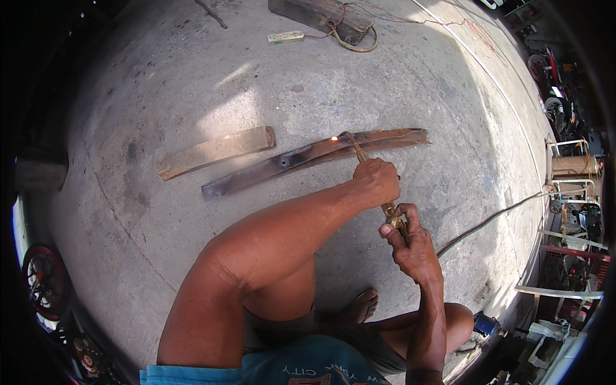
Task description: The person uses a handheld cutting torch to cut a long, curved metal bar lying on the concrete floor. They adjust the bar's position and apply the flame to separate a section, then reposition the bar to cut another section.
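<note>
My left hand (377, 179) is wrapped round a brass cutting torch (359, 149), its forearm reaching across from the lower left. Lower on the torch, my right hand (408, 250) grips the handle, thumb and fingers at the brass valves. The torch tip is at a long rusty, darkened steel angle bar (250, 174) lying on the concrete, where a small spot (334, 138) glows bright. A hole shows in the bar left of that spot. A short wooden block (215, 153) lies beside the bar to the left.
A dark timber (301, 13) with cable and a pale power strip (285, 36) lies ahead. A green hose (481, 224) runs right toward cylinders and metal racks (571, 167). Motorbikes (552, 83) stand at the right, a red-rimmed wheel (45, 282) at lower left.
</note>
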